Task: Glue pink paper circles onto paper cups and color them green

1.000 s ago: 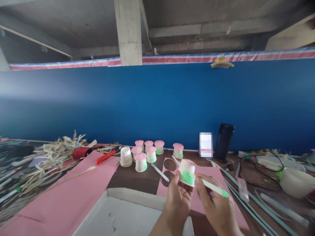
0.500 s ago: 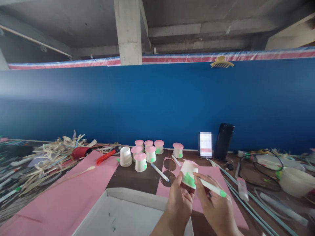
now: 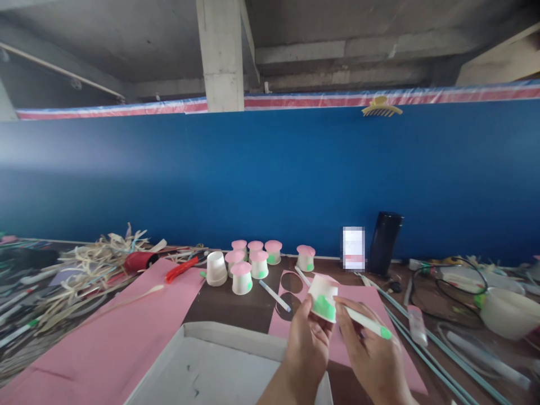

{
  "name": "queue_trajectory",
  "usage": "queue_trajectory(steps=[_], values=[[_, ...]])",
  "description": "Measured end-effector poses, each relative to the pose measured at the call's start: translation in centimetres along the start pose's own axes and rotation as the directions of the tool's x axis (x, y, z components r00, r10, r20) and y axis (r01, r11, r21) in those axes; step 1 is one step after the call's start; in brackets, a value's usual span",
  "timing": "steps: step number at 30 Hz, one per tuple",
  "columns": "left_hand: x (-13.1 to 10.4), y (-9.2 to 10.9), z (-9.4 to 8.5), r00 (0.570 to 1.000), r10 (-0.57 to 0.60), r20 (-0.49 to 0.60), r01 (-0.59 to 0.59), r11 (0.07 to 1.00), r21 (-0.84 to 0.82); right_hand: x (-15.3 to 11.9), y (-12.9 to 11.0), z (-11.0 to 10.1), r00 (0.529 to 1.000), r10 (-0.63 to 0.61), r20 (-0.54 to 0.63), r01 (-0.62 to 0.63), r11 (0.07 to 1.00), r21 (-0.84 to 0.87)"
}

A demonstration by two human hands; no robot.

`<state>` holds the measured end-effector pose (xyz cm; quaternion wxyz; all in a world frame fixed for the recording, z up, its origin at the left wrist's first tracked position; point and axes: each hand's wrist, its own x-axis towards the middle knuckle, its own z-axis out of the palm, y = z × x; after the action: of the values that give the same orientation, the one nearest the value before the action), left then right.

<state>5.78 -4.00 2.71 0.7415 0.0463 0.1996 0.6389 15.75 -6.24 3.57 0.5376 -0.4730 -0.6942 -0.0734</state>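
Note:
A white paper cup (image 3: 324, 298) with a bright green patch on its side is tilted in my left hand (image 3: 310, 337), whose fingers wrap its lower part. My right hand (image 3: 373, 349) grips a white marker (image 3: 365, 322) with a green end, its other end close to the green patch. Beyond them, several upturned cups with pink paper tops, such as the nearest one (image 3: 241, 278), stand in a cluster with green marks. One more pink-topped cup (image 3: 305, 258) stands apart to the right, and a plain white cup (image 3: 216, 269) on the left.
A white tray (image 3: 234, 334) lies in front. Pink sheets (image 3: 118, 332) flank it, the right one with round holes. A pen (image 3: 275, 296), red cutter (image 3: 181, 270), black cylinder (image 3: 386, 243), paper strips (image 3: 101, 259), cables and a white bowl (image 3: 508, 312) lie around.
The marker and my right hand have shifted slightly right, away from the cup. The cup has turned a little, and more of its green patch shows.

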Motion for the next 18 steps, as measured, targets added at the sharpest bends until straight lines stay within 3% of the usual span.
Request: queue_trajectory(steps=[5, 10, 18], values=[[0.1, 0.0, 0.0, 0.999, -0.016, 0.029, 0.016, 1.000, 0.009, -0.1, 0.0, 0.1, 1.000, -0.016, 0.012, 0.016, 1.000, 0.005], [0.3, 0.5, 0.0, 0.997, -0.009, -0.076, 0.004, 0.998, -0.068, -0.1, 0.0, -0.1, 1.000, 0.006, 0.004, -0.006, 1.000, 0.013], [0.5, 1.0, 0.0, 0.995, -0.017, -0.103, 0.003, 0.991, -0.135, -0.3, -0.2, -0.6, 0.991, -0.048, -0.125, 0.064, 0.989, 0.131]])
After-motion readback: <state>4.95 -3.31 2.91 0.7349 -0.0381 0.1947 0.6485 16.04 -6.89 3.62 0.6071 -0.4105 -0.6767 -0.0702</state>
